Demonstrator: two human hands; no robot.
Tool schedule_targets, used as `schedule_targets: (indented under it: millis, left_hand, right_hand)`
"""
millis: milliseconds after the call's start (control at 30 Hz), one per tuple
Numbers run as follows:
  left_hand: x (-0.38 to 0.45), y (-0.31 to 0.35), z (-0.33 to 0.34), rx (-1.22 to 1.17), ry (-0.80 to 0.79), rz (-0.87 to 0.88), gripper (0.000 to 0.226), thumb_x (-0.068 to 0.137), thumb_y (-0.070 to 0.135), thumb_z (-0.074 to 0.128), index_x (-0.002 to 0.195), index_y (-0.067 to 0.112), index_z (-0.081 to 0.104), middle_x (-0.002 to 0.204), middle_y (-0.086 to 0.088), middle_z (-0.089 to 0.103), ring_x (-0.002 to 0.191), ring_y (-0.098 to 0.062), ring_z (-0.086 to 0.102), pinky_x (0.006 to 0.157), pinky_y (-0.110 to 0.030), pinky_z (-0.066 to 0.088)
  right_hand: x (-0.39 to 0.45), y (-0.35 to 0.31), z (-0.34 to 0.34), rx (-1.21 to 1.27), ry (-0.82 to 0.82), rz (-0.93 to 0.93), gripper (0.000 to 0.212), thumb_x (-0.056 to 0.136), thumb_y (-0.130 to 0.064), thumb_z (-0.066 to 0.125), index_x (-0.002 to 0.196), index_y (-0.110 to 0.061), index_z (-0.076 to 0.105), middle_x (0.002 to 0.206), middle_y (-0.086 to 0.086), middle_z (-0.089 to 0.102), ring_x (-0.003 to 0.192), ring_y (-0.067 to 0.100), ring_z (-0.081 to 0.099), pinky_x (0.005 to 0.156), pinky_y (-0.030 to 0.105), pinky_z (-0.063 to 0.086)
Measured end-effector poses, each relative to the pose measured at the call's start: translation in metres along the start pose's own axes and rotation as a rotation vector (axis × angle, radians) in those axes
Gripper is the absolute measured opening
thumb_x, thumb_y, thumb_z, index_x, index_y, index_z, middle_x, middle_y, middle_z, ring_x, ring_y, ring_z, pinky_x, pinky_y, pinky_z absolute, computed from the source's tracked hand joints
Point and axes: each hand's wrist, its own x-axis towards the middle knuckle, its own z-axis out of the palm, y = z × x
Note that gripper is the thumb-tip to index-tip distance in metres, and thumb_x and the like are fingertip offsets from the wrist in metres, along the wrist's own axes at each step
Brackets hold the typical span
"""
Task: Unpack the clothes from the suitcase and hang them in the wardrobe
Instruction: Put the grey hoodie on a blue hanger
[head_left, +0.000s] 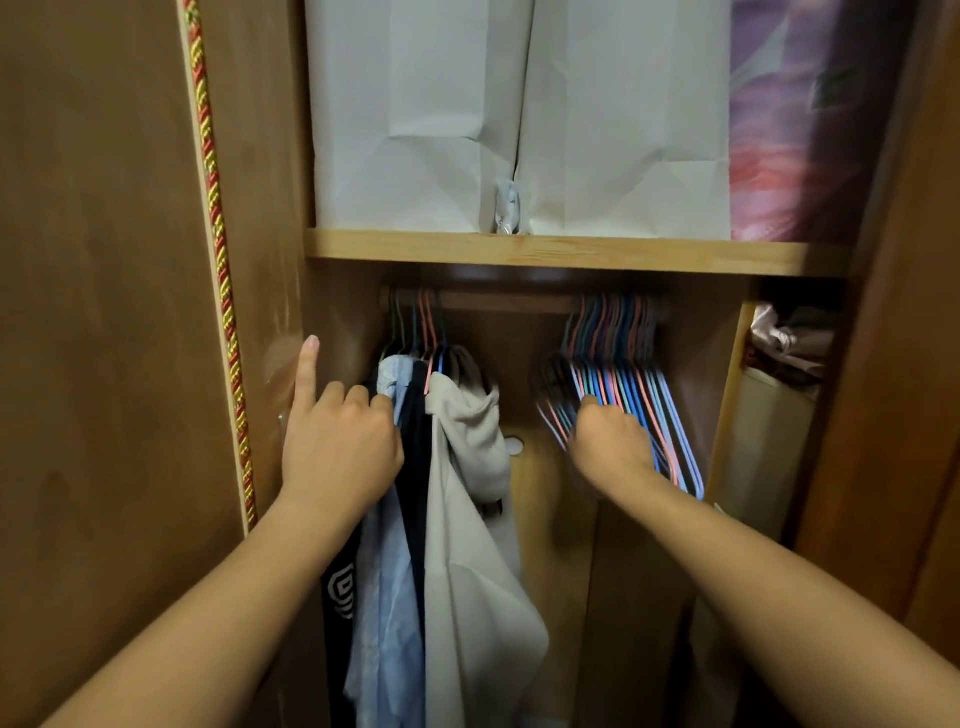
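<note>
Inside the wooden wardrobe, a rail (509, 301) runs under a shelf. At the rail's left end hang several clothes: a light blue shirt (387, 587), a dark navy garment (418, 467) and a beige hooded top (467, 545). My left hand (337, 447) grips the blue shirt near its collar, with the index finger sticking up. A bunch of several empty pink, blue and dark hangers (623, 374) hangs at the rail's right end. My right hand (610, 441) is curled round the lower bars of those hangers. The suitcase is out of view.
The shelf (571, 252) above carries a white fabric storage box (519, 114) and a purple-pink bag (795, 119). The open wardrobe door (104, 312) with a red-gold cord trim stands at left. A side compartment at right holds folded fabrics (784, 343).
</note>
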Motion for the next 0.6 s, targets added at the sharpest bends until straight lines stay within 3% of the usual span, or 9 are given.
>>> schedule_targets:
  millis: [233, 300, 333, 400, 467, 600]
  left_hand:
    - [0.003, 0.015, 0.001, -0.128, 0.059, -0.047, 0.031, 0.087, 0.028, 0.047, 0.074, 0.013, 0.071, 0.068, -0.004, 0.064, 0.077, -0.028, 0.060, 0.124, -0.057, 0.004]
    - [0.004, 0.031, 0.007, -0.237, 0.097, -0.037, 0.028, 0.086, 0.027, 0.051, 0.078, 0.011, 0.072, 0.076, -0.009, 0.068, 0.083, -0.032, 0.060, 0.123, -0.056, 0.016]
    - [0.004, 0.042, 0.011, -0.306, 0.106, -0.034, 0.028, 0.086, 0.027, 0.050, 0.078, 0.011, 0.072, 0.078, -0.010, 0.068, 0.085, -0.033, 0.059, 0.117, -0.054, 0.028]
    - [0.002, 0.071, 0.021, -0.496, 0.080, -0.057, 0.032, 0.083, 0.026, 0.044, 0.073, 0.009, 0.069, 0.077, -0.012, 0.067, 0.081, -0.035, 0.058, 0.088, -0.047, 0.049]
    - [-0.005, 0.108, 0.037, -0.726, 0.042, -0.117, 0.031, 0.080, 0.027, 0.041, 0.071, 0.010, 0.065, 0.077, -0.013, 0.065, 0.080, -0.037, 0.059, 0.068, -0.044, 0.049]
    - [-0.052, 0.198, 0.078, -1.090, -0.184, -0.222, 0.016, 0.091, 0.022, 0.052, 0.086, 0.014, 0.065, 0.094, -0.015, 0.065, 0.091, -0.037, 0.061, 0.073, -0.043, 0.047]
  right_hand:
    - [0.013, -0.022, -0.005, 0.280, 0.120, 0.034, 0.024, 0.099, -0.016, 0.047, 0.115, -0.004, 0.061, 0.102, 0.018, 0.069, 0.094, 0.039, 0.063, 0.067, 0.037, 0.045]
    - [0.002, -0.023, 0.002, 0.289, 0.145, 0.032, 0.024, 0.097, -0.016, 0.047, 0.112, -0.005, 0.062, 0.099, 0.019, 0.069, 0.093, 0.040, 0.064, 0.065, 0.037, 0.039]
    - [-0.009, -0.022, 0.006, 0.299, 0.163, 0.033, 0.024, 0.097, -0.017, 0.047, 0.111, -0.006, 0.062, 0.098, 0.020, 0.070, 0.093, 0.041, 0.064, 0.065, 0.039, 0.040]
    - [-0.043, -0.016, 0.021, 0.332, 0.191, 0.033, 0.024, 0.095, -0.019, 0.048, 0.112, -0.009, 0.062, 0.093, 0.022, 0.070, 0.089, 0.043, 0.064, 0.069, 0.045, 0.046]
    - [-0.093, -0.002, 0.041, 0.405, 0.170, 0.053, 0.029, 0.091, -0.024, 0.047, 0.113, -0.015, 0.063, 0.086, 0.020, 0.070, 0.084, 0.044, 0.065, 0.071, 0.047, 0.049]
    - [-0.211, 0.044, 0.092, 0.477, -0.015, 0.111, 0.030, 0.093, -0.038, 0.040, 0.110, -0.022, 0.059, 0.082, 0.016, 0.071, 0.079, 0.043, 0.065, 0.058, 0.048, 0.049]
